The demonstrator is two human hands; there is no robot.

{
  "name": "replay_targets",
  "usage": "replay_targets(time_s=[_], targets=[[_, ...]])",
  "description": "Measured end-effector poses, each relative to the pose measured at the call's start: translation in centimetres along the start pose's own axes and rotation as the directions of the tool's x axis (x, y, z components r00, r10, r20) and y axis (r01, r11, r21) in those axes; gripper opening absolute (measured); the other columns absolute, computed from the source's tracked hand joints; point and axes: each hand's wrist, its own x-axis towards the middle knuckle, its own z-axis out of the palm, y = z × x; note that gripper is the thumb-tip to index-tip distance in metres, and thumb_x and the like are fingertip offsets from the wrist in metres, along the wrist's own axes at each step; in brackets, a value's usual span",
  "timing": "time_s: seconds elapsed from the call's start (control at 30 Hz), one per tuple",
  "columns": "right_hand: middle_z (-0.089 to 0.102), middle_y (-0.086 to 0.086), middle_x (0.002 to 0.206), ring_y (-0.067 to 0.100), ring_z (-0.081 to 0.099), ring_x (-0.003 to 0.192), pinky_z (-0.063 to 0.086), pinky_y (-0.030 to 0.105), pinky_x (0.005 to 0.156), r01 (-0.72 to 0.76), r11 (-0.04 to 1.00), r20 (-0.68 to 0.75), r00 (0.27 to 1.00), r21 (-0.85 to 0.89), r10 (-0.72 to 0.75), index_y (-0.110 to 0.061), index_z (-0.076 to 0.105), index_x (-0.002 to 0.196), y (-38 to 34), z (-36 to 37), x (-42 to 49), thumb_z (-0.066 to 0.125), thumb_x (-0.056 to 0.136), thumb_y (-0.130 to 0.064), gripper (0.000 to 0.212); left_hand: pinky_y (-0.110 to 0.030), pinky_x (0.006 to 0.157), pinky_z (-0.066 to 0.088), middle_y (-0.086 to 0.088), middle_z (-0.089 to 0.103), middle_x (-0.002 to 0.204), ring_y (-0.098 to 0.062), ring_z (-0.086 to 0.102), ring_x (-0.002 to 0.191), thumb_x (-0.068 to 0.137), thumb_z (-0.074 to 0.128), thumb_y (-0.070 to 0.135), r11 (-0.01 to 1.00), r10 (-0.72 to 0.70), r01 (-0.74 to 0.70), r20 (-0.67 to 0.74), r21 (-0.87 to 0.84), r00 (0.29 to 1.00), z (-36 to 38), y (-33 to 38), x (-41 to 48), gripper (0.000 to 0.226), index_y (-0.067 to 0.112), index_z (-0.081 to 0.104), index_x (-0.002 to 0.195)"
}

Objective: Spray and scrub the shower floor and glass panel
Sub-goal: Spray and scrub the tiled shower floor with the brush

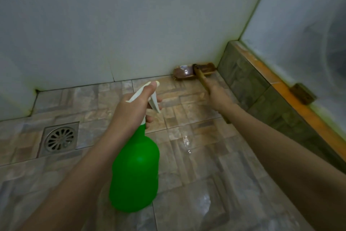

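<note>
Lower centre of the frame: the left hand (131,107) grips the neck and white trigger head of the green spray bottle (135,171), fingers curled round it. The nozzle points toward the far wall. No spray is visible leaving the nozzle.

Lower right and centre: the shower floor (234,202) shows glossy wet patches. This indicates that liquid probably already lies on part of the tiles. No foam is visible. The drain (60,139) sits at centre left, uncovered.

Centre right: the right hand (218,98) is closed round the handle of the scrub brush (187,72). The brush head rests on the floor at the base of the wall (131,25), near the corner beside the tiled curb (262,96).

Upper right: the glass panel (299,25) stands on the curb, well apart from both hands.

Assessment: floor scrubbing is in progress at the far edge. The near tiles and the drain area look unscrubbed, though this cannot be confirmed. The glass panel appears not yet treated. The larger part of the task likely remains.
</note>
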Motion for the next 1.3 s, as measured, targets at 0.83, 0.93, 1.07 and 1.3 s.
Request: replay_targets(time_s=[0.83, 0.93, 1.07, 1.3], targets=[[0.056, 0.020, 0.121, 0.039, 0.059, 0.102, 0.051, 0.048, 0.086, -0.047, 0.999, -0.119, 0.992, 0.009, 0.048, -0.041, 0.021, 0.150, 0.3, 3.0, 0.0, 0.042, 0.099, -0.025, 0.058, -0.053, 0.086, 0.059, -0.007, 0.071, 0.074, -0.036, 0.073, 0.082, 0.080, 0.053, 0.056, 0.990, 0.082, -0.081, 0.000, 0.117, 0.997, 3.9, 3.7, 13.6, 0.038, 0.020, 0.064, 0.074], [0.060, 0.021, 0.113, 0.037, 0.060, 0.095, 0.052, 0.043, 0.080, -0.016, 1.000, -0.088, 0.996, 0.020, 0.017, -0.039, 0.021, 0.151, 0.2, 2.6, -0.2, 0.042, 0.099, -0.023, 0.058, -0.045, 0.071, 0.062, -0.007, 0.071, 0.075, -0.032, 0.070, 0.066, 0.089, 0.055, 0.047, 0.994, 0.076, -0.076, 0.002, 0.076, 0.997, 3.8, 4.3, 13.9, 0.037, 0.013, 0.067, 0.095], [0.062, 0.020, 0.112, 0.038, 0.061, 0.095, 0.052, 0.041, 0.080, -0.083, 0.996, -0.114, 0.990, 0.044, 0.087, -0.034, 0.024, 0.152, 1.3, 1.3, -0.3, 0.044, 0.098, -0.020, 0.060, -0.042, 0.069, 0.062, -0.006, 0.068, 0.072, -0.028, 0.065, 0.053, 0.093, 0.055, 0.043, 0.993, 0.089, -0.086, -0.030, 0.085, 0.996, 3.5, 4.4, 14.0, 0.028, 0.017, 0.064, 0.087], [0.054, 0.017, 0.123, 0.035, 0.059, 0.102, 0.050, 0.044, 0.087, -0.062, 0.998, -0.099, 0.993, -0.010, 0.060, -0.041, 0.014, 0.152, -1.3, 4.0, -0.6, 0.038, 0.099, -0.015, 0.063, -0.061, 0.073, 0.061, -0.013, 0.072, 0.086, -0.037, 0.072, 0.077, 0.085, 0.059, 0.041, 0.998, 0.030, -0.034, 0.078, 0.057, 0.997, 1.8, 4.2, 14.2, 0.038, 0.007, 0.064, 0.101]])
